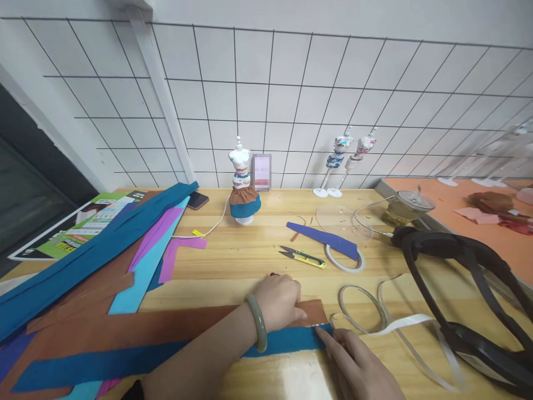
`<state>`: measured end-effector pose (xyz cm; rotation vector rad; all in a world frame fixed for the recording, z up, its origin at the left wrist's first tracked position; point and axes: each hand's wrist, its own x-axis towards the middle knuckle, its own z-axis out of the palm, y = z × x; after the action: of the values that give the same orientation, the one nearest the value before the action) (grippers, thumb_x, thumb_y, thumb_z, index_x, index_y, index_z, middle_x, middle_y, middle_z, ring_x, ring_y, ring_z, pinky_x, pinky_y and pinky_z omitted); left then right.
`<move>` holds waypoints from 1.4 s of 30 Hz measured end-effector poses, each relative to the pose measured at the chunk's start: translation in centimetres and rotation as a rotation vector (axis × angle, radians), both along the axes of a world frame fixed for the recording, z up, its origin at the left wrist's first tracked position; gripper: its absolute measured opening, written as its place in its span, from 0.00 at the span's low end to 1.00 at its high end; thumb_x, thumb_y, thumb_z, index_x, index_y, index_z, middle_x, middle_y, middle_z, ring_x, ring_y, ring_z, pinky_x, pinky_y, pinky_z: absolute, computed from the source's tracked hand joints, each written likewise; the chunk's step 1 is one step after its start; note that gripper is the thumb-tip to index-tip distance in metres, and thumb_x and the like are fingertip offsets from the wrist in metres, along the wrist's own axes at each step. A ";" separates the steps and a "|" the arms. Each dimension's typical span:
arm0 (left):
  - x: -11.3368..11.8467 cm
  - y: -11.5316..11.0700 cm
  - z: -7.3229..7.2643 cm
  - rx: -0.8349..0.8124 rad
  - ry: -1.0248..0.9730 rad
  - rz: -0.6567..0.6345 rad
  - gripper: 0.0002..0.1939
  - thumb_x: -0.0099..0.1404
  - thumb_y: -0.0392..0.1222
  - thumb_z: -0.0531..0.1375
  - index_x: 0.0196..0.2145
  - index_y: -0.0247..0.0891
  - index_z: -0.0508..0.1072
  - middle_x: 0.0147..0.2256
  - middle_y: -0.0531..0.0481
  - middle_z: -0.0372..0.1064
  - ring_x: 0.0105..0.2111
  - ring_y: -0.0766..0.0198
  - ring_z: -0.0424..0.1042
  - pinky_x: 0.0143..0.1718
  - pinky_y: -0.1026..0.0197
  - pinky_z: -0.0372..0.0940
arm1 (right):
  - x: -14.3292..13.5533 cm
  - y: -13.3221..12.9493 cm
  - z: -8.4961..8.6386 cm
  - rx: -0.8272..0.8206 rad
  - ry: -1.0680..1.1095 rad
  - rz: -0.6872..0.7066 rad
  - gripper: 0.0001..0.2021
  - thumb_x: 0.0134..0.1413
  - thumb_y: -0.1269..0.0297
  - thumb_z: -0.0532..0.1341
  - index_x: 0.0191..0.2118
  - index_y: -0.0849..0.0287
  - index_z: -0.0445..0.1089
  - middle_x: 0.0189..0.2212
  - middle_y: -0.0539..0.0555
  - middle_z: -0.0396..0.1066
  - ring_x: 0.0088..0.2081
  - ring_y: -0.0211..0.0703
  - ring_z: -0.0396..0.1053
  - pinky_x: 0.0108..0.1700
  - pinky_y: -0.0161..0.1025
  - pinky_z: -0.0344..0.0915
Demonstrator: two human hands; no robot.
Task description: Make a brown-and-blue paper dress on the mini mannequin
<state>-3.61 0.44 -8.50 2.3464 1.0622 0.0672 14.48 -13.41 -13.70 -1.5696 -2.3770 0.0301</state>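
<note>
In the head view, with the hands at the clock's centre and twelve towards the wall, the blue strip (137, 355) lies on the table, its long axis running from half past eight to half past two, right end slightly farther off. The brown strip (191, 321) lies along its far edge, its squared end also towards three. The left hand (278, 305), fingers curled, presses on the brown end. The right hand (360, 361) stretches its forefinger onto the blue end, fingers bent behind; I cannot tell whether it pinches.

The table (233, 261) is pale, grained wood. Snips (303, 257) lie at twelve, a tape roll (361, 261) at one, a headset (441, 240) at three, more cloth (104, 244) between nine and ten. A skirted mannequin (240, 161) stands at eleven, before the white tiled wall (291, 61). An orange surface (441, 200) adjoins at two.
</note>
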 end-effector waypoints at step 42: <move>2.2 -2.7 1.0 -0.070 0.201 0.085 0.13 0.51 0.51 0.63 0.28 0.38 0.77 0.31 0.43 0.76 0.35 0.50 0.74 0.33 0.56 0.65 | 3.4 0.0 1.9 0.012 0.047 -0.215 0.12 0.63 0.63 0.48 0.42 0.54 0.69 0.38 0.54 0.73 0.39 0.44 0.73 0.40 0.38 0.71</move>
<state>-1.44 -2.22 -7.49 2.2810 1.2391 -0.1748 17.91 -13.37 -11.83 -1.7885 -2.1573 0.0074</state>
